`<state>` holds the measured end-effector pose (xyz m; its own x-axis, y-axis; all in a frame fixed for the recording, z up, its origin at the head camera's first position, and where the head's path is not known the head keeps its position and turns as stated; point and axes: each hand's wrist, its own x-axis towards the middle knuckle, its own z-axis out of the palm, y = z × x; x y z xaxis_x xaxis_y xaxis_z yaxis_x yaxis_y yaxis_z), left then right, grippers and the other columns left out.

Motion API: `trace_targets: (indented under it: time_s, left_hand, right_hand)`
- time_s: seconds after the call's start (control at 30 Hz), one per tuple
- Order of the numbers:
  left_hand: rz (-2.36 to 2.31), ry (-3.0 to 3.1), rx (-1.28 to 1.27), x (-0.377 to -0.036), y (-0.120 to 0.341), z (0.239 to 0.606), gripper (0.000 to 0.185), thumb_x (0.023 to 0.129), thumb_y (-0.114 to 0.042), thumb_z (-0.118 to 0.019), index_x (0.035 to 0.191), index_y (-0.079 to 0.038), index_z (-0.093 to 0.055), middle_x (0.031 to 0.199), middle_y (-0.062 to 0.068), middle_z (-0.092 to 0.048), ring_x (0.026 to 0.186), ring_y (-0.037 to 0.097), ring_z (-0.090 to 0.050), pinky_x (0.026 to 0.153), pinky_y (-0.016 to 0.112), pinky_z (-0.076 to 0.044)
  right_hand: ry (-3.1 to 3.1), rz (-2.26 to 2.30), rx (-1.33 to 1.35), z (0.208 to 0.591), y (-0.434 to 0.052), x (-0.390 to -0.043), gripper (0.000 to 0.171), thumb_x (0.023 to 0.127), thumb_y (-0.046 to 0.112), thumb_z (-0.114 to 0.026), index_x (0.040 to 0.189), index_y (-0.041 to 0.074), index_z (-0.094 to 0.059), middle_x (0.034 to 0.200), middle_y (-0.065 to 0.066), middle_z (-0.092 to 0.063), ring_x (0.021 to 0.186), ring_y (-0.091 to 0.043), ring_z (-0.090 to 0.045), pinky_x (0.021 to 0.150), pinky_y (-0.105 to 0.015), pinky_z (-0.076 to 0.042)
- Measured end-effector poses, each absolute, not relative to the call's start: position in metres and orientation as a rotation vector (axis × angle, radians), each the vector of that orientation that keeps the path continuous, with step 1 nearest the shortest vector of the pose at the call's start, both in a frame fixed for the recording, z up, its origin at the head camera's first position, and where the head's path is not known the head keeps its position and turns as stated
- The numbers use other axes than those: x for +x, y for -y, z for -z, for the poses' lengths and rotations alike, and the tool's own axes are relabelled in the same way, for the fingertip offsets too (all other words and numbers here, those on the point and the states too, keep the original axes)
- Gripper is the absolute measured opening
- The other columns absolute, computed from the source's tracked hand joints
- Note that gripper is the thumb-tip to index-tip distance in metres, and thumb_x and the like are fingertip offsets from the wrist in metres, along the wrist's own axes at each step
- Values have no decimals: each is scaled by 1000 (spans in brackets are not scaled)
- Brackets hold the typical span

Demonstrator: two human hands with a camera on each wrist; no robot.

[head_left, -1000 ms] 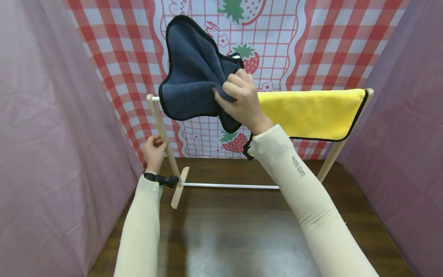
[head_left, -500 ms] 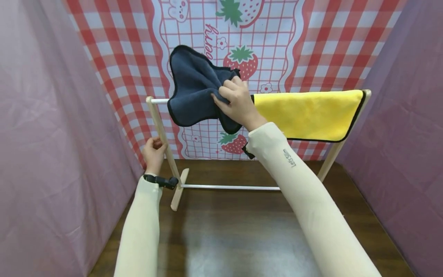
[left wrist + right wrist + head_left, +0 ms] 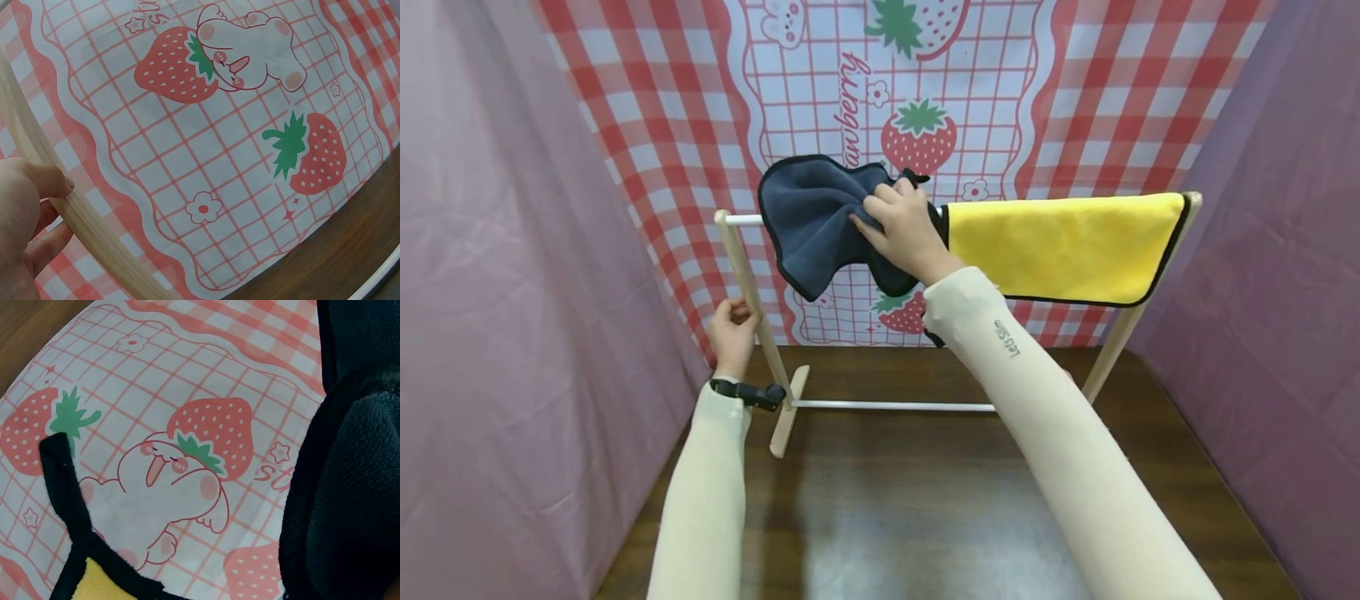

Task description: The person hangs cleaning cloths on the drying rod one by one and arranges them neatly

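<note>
A dark blue-grey towel with black edging (image 3: 808, 212) is bunched in my right hand (image 3: 910, 229), whose fingers and thumb grip its middle. It overlaps the rack's white top rod (image 3: 743, 220) in the head view, and its left side fans out and droops. The right wrist view shows part of this dark towel (image 3: 356, 481) along the right side; the right hand is mostly hidden there. Lower left, my left hand (image 3: 732, 337) pinches the rack's wooden left post (image 3: 743, 267). Thumb and fingers sit around that post (image 3: 94, 240) in the left wrist view.
A yellow towel with black edging (image 3: 1060, 250) hangs folded over the right part of the top rod. Its black loop (image 3: 59, 481) sticks out at a corner. A white lower rod (image 3: 895, 406) joins the posts near the brown wood-look floor (image 3: 925, 500). Pink curtains (image 3: 512, 292) flank both sides.
My right hand has come down and slightly left with the dark towel, from above the top rod to its level; the towel's left side has sunk. The left hand keeps its place on the post.
</note>
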<state>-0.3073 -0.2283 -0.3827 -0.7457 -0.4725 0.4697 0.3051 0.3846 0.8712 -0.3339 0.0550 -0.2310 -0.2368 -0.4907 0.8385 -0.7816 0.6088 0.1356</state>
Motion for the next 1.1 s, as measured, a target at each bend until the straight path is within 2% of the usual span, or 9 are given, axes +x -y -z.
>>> trace_targets:
  time_s: [0.3,0.5,0.87,0.97,1.1]
  left_hand:
    - [1433,1964,174,-307,231,380,25,82,8,-68,107,10,-65,101,29,-69,85,22,-64,69,11,-44]
    - [1445,1963,188,-307,232,381,26,82,9,-67,108,10,-66,101,28,-69,84,19,-64,68,10,-44]
    - [1421,1975,213,-306,227,380,26,82,9,-66,108,10,-67,101,28,-69,84,23,-63,64,8,-42]
    - [1418,1967,214,-306,225,379,25,83,8,-66,108,10,-67,100,28,-69,82,21,-61,63,8,-41]
    - [1427,1966,230,-305,222,379,26,85,7,-64,111,9,-66,102,27,-68,88,27,-62,65,12,-43]
  right_hand:
    - [2147,-313,855,223,-46,-324,32,104,30,-54,89,2,-59,94,-16,-59,85,-36,-47,72,-51,-41]
    - [2257,-307,798,219,-43,-320,33,104,33,-51,98,2,-60,103,-17,-59,93,-37,-48,77,-54,-44]
    - [2385,-358,705,214,-45,-320,36,105,36,-48,108,1,-58,110,-17,-59,100,-37,-51,83,-52,-46]
    - [2408,-345,686,212,-44,-319,37,104,37,-50,108,1,-59,110,-18,-60,98,-37,-52,82,-52,-47]
    - [2424,-324,681,211,-44,-318,39,102,39,-52,108,1,-60,109,-19,-61,95,-38,-53,82,-53,-46]
